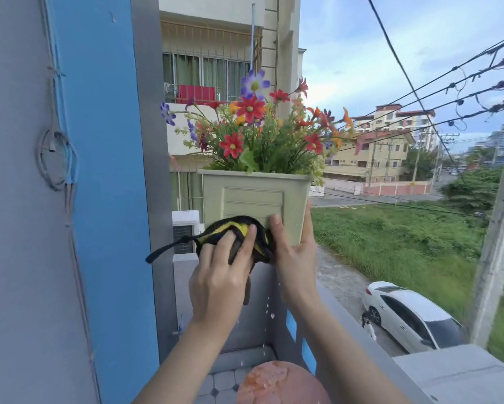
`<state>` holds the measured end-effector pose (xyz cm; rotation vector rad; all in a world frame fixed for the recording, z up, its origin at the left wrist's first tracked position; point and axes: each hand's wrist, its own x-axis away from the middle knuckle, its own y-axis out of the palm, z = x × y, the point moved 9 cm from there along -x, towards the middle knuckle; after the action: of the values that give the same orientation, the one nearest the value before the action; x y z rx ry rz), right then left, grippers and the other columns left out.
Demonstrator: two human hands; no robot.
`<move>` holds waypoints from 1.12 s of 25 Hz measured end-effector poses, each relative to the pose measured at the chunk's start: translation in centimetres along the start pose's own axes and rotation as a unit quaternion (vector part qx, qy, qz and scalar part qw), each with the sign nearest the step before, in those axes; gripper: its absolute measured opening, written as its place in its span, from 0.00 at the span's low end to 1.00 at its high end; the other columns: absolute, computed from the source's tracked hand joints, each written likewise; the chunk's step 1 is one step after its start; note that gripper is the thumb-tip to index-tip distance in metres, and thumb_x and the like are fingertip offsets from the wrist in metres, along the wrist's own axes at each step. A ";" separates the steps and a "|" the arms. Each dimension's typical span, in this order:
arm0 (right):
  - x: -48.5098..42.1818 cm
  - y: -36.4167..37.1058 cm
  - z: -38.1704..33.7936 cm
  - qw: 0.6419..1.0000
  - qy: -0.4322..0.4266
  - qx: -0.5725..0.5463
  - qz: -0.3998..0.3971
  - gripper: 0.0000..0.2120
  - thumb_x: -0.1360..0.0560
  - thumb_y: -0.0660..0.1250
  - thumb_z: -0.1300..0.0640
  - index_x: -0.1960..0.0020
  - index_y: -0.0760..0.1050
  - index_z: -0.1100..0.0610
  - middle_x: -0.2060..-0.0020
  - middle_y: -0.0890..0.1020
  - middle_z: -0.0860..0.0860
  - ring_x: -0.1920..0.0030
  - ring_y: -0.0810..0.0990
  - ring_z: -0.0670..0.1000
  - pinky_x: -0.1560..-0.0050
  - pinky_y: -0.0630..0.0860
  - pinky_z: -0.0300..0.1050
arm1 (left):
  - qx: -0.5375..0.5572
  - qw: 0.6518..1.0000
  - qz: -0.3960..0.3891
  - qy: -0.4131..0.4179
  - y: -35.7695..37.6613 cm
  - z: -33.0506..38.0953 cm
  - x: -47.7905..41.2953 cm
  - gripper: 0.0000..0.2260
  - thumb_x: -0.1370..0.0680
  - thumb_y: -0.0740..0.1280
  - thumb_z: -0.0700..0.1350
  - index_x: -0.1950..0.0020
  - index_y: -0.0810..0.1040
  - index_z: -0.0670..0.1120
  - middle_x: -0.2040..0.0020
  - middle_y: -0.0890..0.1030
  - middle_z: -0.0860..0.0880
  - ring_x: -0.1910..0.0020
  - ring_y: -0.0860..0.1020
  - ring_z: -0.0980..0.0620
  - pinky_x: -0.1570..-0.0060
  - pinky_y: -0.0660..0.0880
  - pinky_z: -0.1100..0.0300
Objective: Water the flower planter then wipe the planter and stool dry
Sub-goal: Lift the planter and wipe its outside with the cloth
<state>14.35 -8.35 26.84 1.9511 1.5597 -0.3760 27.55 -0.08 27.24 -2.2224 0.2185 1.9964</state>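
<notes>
- Green planter point(256, 199) lifted clear above stool point(277, 383); water drips below.
- Right hand point(297, 252) grips planter's lower right corner.
- Left hand point(221, 275) presses black-yellow cloth point(236, 228) on its front.
- Watering apparently done; planter wipe underway, stool wipe remains.

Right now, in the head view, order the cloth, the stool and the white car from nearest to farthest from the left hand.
1. Cloth: under the left hand, pressed against the planter.
2. Stool: below, at the bottom edge.
3. White car: far down on the street, lower right.
</notes>
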 end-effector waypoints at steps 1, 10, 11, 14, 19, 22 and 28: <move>-0.1 -0.1 0.0 1.000 -0.005 0.003 0.004 0.35 0.25 0.70 0.49 0.23 0.58 0.42 0.45 0.82 0.36 0.45 0.81 0.37 0.38 0.77 0.44 | -0.001 1.000 -0.007 0.031 0.1 0.8 1.0 0.20 0.26 0.70 0.37 0.36 0.77 0.50 0.47 0.73 0.49 0.62 0.70 0.49 0.70 0.75 0.57; 0.4 0.0 0.8 1.000 0.008 -0.006 -0.014 0.33 0.23 0.68 0.55 0.22 0.58 0.47 0.42 0.79 0.39 0.54 0.78 0.26 0.63 0.74 0.24 | -0.009 0.997 0.059 -0.050 -1.6 -4.3 -6.4 0.15 0.24 0.65 0.35 0.40 0.80 0.49 0.53 0.82 0.45 0.61 0.72 0.46 0.69 0.72 0.56; 0.3 0.1 0.9 1.000 0.010 -0.007 -0.013 0.33 0.23 0.68 0.54 0.22 0.58 0.46 0.41 0.80 0.40 0.53 0.79 0.28 0.62 0.76 0.26 | -0.015 0.997 0.069 -0.015 -1.6 -3.3 -6.9 0.15 0.23 0.65 0.35 0.41 0.81 0.49 0.53 0.82 0.46 0.61 0.70 0.48 0.69 0.70 0.58; 0.3 0.3 1.2 1.000 0.000 0.013 -0.006 0.33 0.24 0.70 0.50 0.23 0.59 0.41 0.43 0.80 0.36 0.45 0.80 0.34 0.48 0.80 0.37 | -0.014 0.992 0.079 0.094 -1.5 -0.6 -7.3 0.16 0.24 0.67 0.33 0.41 0.81 0.48 0.51 0.83 0.48 0.63 0.68 0.50 0.66 0.69 0.61; 0.0 0.0 1.6 1.000 0.015 0.007 -0.013 0.35 0.25 0.71 0.47 0.24 0.57 0.37 0.47 0.81 0.30 0.53 0.82 0.34 0.46 0.81 0.48 | -0.009 0.992 0.101 0.079 -1.7 -3.3 -7.2 0.14 0.22 0.62 0.34 0.44 0.83 0.46 0.53 0.84 0.46 0.63 0.69 0.49 0.63 0.72 0.58; 0.1 0.2 1.1 1.000 0.003 0.021 -0.008 0.35 0.26 0.70 0.46 0.24 0.58 0.38 0.49 0.82 0.30 0.50 0.82 0.35 0.42 0.79 0.49 | 0.010 0.988 0.117 0.104 -2.0 -2.1 -7.8 0.08 0.24 0.67 0.36 0.48 0.83 0.44 0.58 0.83 0.46 0.65 0.72 0.47 0.65 0.73 0.57; 0.0 0.3 1.7 0.999 0.036 -0.005 -0.020 0.38 0.32 0.71 0.38 0.25 0.60 0.37 0.37 0.80 0.43 0.38 0.80 0.46 0.40 0.79 0.59 | 0.006 0.980 0.070 0.185 -1.5 -2.4 -9.1 0.06 0.23 0.67 0.38 0.49 0.83 0.43 0.63 0.79 0.44 0.68 0.72 0.46 0.63 0.69 0.58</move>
<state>14.89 -9.45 25.61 1.9482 1.6447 -0.3167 29.26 1.03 36.60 -2.6209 0.4379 1.6167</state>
